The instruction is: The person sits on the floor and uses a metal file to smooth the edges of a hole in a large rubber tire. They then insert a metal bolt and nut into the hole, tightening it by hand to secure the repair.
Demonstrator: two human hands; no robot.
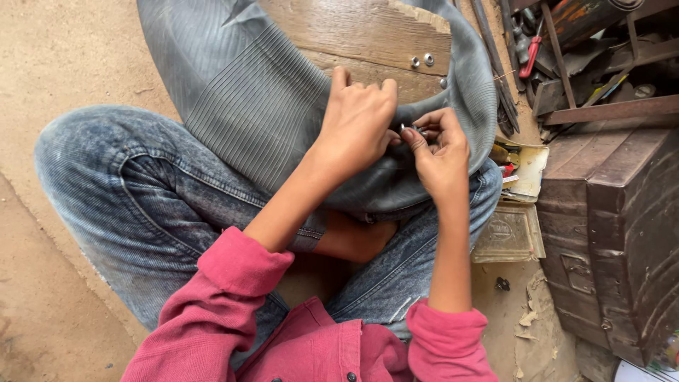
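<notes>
Sandy floor [64, 64] — wooden board [353, 28], metal trunk [615, 233]

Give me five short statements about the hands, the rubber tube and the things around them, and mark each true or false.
1. Both hands meet at the grey rubber tube. True.
2. The left hand holds a hammer. False: it grips the tube.
3. The right hand pinches a small metal part. True.
4. The tube lies across a wooden board. True.
5. The screwdriver has a blue handle. False: red.
</notes>
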